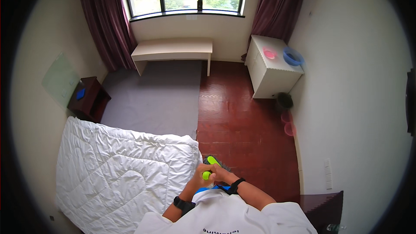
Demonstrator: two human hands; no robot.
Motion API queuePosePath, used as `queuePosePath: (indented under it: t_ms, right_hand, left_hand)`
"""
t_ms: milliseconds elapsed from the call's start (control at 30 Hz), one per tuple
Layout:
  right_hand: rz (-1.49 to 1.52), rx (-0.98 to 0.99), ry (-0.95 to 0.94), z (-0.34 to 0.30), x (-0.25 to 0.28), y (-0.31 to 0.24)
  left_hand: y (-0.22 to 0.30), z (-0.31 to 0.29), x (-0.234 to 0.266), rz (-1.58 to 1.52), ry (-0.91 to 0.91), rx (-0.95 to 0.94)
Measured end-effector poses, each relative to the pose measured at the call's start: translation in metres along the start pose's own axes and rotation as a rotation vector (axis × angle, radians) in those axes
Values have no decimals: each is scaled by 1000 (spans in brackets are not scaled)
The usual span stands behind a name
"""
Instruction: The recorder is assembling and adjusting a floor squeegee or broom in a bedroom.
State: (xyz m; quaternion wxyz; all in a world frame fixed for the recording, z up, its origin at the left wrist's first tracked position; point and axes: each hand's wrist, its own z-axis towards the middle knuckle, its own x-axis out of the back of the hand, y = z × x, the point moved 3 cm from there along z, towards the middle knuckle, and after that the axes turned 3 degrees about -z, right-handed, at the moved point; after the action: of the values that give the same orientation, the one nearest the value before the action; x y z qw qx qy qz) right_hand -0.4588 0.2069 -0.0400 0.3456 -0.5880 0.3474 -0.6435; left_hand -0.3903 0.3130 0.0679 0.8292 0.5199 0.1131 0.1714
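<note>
Both my hands meet in front of my chest at the bottom centre. My left hand (pixel 200 178) and my right hand (pixel 222 174) are closed together on a small grey device with bright yellow-green parts (pixel 211 161). A black band sits on each wrist. The hands hover just beyond the corner of a bed with a white quilt (pixel 117 169), above the red-brown wood floor (pixel 242 125).
A grey mat (pixel 160 95) covers the floor's left half. A low white bench (pixel 173 50) stands under the window. A white cabinet (pixel 271 71) at right carries a pink and a blue bowl. A dark nightstand (pixel 89 97) stands left, a black bin (pixel 284 100) right.
</note>
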Motion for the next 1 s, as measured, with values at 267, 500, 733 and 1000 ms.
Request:
queuePosePath:
  t_ms: [267,500,733,1000]
  right_hand:
    - [-98,-17,-43,-23,30,-9]
    - [-84,-129,42,-92,84,9]
    - [23,-257,275,-215,137,47]
    - [-164,-389,581,-374,163,120]
  left_hand:
    - [11,15,-33,24,-27,42]
    - [7,53,-109,-30,-220,22]
    - [-16,79,-224,-165,-483,89]
    - [-59,68,-370,-313,-716,155]
